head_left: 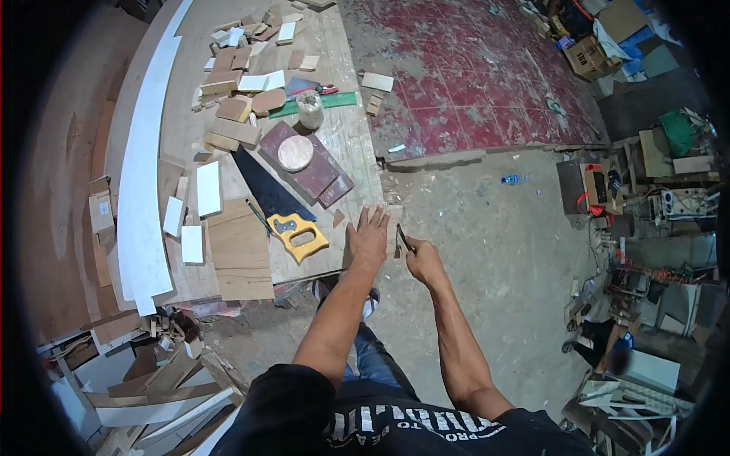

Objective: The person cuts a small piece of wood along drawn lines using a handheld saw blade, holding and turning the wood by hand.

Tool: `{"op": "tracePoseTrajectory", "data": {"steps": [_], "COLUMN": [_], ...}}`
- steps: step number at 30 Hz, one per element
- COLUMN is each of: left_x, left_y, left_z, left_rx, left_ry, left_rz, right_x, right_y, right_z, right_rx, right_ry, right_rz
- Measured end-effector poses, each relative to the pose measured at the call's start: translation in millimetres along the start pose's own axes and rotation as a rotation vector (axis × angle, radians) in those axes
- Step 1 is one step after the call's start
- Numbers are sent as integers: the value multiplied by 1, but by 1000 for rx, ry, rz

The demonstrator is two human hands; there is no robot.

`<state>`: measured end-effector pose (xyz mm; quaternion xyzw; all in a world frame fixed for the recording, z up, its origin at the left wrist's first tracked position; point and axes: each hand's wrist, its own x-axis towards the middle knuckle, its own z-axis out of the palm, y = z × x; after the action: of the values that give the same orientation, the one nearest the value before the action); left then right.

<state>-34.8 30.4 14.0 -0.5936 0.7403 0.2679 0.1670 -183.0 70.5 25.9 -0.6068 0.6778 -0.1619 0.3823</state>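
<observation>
My left hand (369, 237) lies with fingers spread and pressed down on a small, thin, light wood piece (394, 219) at the table's near right corner. Beside it, my right hand (426, 262) grips a slim dark tool (404, 236) that looks like a knife; its tip is at the wood's right edge, and I cannot tell whether it touches. Left of my left hand lies a handsaw (300, 238) with a yellow handle and dark blade. A pencil (257, 216) rests along the saw. A small triangular offcut (338, 219) sits close to my left fingers.
Farther back on the table (357, 129) are a reddish-brown board (323, 181) with a round wooden disc (295, 153), a jar (310, 110) and several wood blocks. A long white strip (143, 167) runs along the left. Scrap wood (152, 387) is piled at lower left.
</observation>
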Motion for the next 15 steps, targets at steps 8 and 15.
{"op": "tracePoseTrajectory", "data": {"steps": [8, 15], "left_x": [5, 17], "left_y": [-2, -9], "left_z": [-4, -3], "left_rx": [0, 17], "left_ry": [-10, 55], "left_rz": [-23, -29], "right_x": [7, 34], "right_y": [-8, -3], "right_z": [-15, -7], "right_rx": [284, 257], "right_ry": [-175, -187], "right_rz": [380, 287]}}
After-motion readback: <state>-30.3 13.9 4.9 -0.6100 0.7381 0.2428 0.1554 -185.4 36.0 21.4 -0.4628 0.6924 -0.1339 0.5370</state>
